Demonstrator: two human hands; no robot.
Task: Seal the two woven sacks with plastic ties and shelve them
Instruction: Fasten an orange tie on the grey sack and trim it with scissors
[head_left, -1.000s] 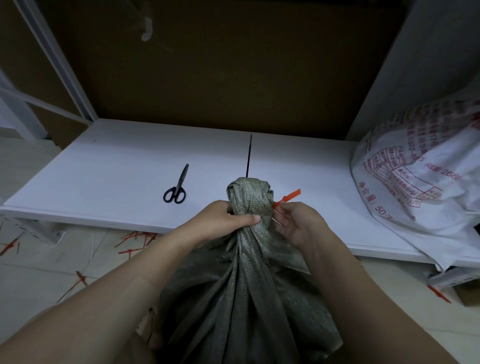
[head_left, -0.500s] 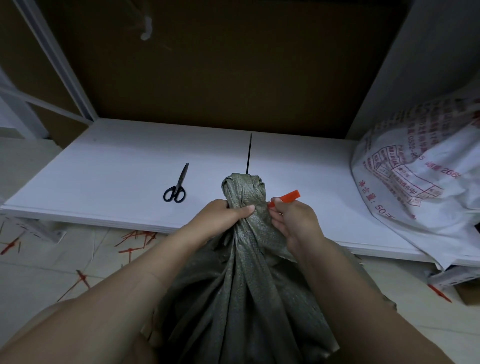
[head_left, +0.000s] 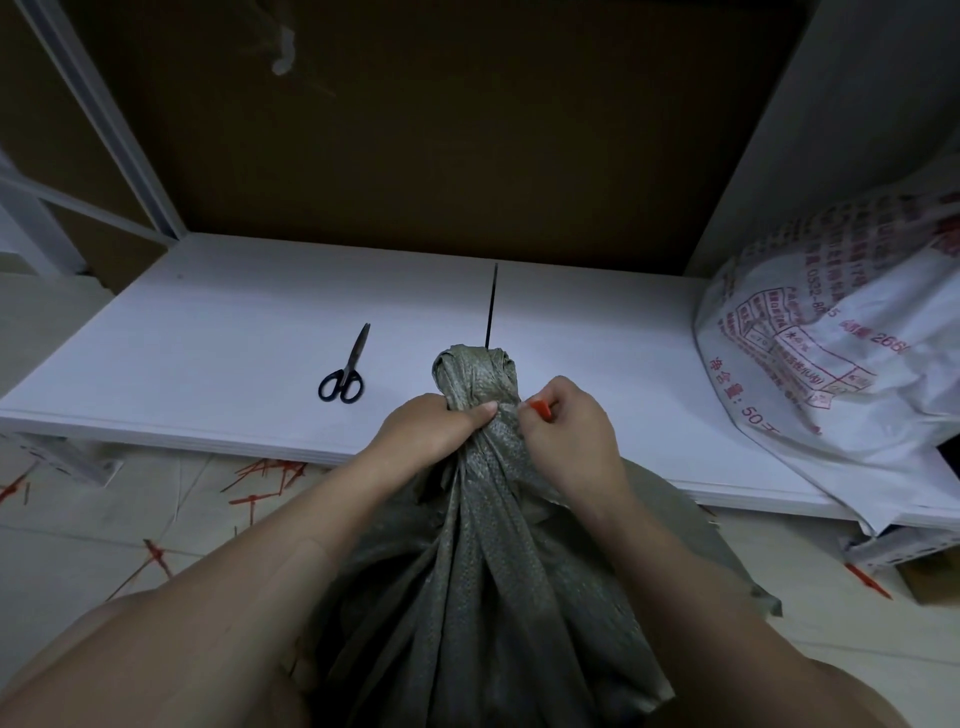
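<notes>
Grey-green woven sack (head_left: 483, 597) stands lower centre, neck bunched upright; orange plastic tie (head_left: 540, 408) at its neck; white red-printed woven sack (head_left: 831, 374) slumps at right.

Dim light, dark backdrop, wide-angle edge distortion

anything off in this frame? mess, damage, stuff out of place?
Red tie pieces lie scattered on the floor below the shelf edge, with one more at the right. The white printed sack slumps over the shelf's front edge. Nothing looks torn or spilled.

left hand (head_left: 432, 432) gripping, right hand (head_left: 569, 436) fingers pinched, forearms converging
</notes>
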